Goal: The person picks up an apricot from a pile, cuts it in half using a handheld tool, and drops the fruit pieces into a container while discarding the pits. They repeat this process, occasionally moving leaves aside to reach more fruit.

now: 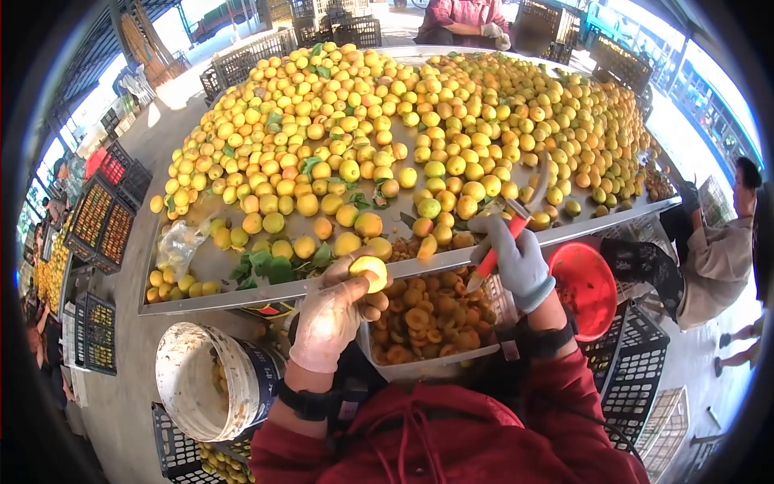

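My left hand (339, 310), in a pale glove, holds a yellow apricot (369, 274) with its fingers curled round it, over the table's front edge. In my right hand (512, 254), in a grey glove, is a red-handled knife (516, 226) with a curved blade that points up and away. Below and between the hands stands a white crate (419, 370) filled with orange apricot halves (435, 315). Whole apricots (322, 137) lie heaped on the metal table (306, 282), some with green leaves among them.
A white bucket (173, 379) stands at the lower left, and a red basin (584, 290) is right of my right hand. Black crates (629, 371) lie at the lower right. One person (726, 258) sits at the right; another (463, 20) is across the table.
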